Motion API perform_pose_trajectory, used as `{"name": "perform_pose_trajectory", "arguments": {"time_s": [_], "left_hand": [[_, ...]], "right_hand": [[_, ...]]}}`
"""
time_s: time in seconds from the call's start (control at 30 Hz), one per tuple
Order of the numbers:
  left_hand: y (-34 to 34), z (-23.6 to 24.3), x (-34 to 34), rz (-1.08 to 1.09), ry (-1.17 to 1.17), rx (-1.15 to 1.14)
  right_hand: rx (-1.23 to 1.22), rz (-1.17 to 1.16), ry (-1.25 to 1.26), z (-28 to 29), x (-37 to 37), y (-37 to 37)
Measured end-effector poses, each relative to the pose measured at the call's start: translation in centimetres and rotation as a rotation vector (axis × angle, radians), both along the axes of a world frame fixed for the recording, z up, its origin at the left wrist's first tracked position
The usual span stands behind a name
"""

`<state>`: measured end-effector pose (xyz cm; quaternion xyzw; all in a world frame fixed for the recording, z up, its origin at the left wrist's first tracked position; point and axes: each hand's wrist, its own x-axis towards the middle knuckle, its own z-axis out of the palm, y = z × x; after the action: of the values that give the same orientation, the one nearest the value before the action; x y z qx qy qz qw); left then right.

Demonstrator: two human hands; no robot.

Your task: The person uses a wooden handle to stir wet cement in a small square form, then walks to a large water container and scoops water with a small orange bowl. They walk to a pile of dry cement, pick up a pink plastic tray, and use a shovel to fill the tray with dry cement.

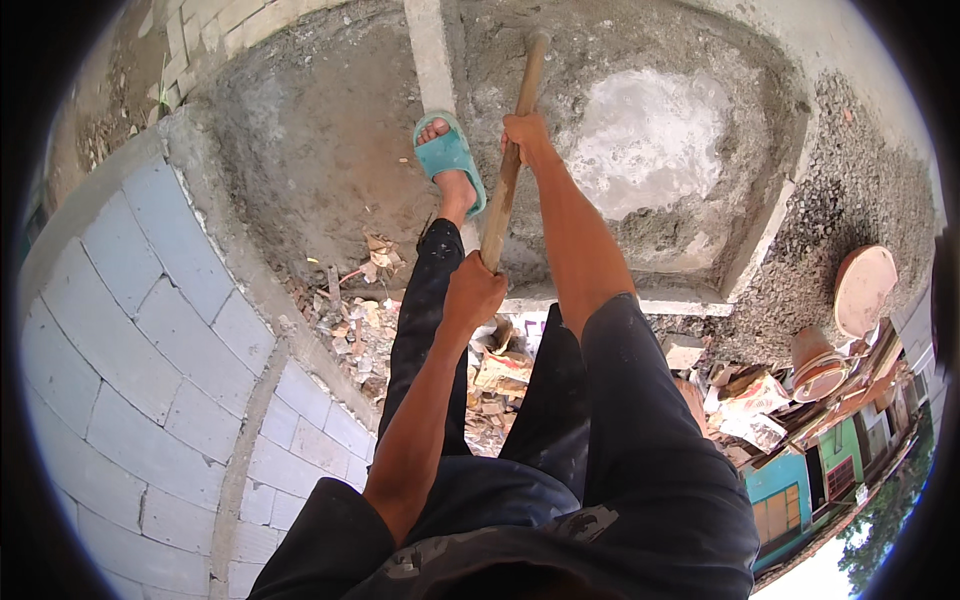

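Note:
I grip a long wooden handle (528,80) with both hands; its far end reaches the rough grey cement surface (565,55), where the tool's head is hard to make out. My left hand (474,292) is closed round the lower part of the handle, near my legs. Higher up, my right hand (525,138) is closed on it too. Left of the handle, my foot in a teal slide sandal (447,156) rests on a narrow concrete strip (428,60). A pale wet patch (645,140) lies in the shallow bay to the right.
A grey block wall (150,340) curves along the left. Rubble and scraps (500,372) lie below the concrete edge between my legs. Gravel (820,200), round pans (862,288), sacks and debris (750,410) are at the right, with colourful buildings (785,505) beyond.

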<state>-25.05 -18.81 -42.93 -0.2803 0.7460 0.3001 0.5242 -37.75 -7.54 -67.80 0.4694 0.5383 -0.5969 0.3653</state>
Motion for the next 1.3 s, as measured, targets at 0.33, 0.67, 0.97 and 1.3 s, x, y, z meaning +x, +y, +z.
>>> {"name": "perform_pose_trajectory", "arguments": {"time_s": [0.33,0.67,0.97,1.3], "left_hand": [[5.6,14.5,8.4,-0.230,-0.149,0.057],[7.1,11.0,12.2,-0.517,-0.105,0.267],[11.9,-6.3,15.6,-0.709,0.203,0.444],[16.1,-2.6,11.0,-0.429,0.559,0.498]], "right_hand": [[-0.172,-0.482,-0.054,12.9,15.4,7.0],[0.008,-0.807,-0.081,13.2,26.5,17.7],[0.162,-0.900,0.127,9.5,27.4,30.4],[0.255,-0.768,0.491,22.2,15.8,33.3]]}}
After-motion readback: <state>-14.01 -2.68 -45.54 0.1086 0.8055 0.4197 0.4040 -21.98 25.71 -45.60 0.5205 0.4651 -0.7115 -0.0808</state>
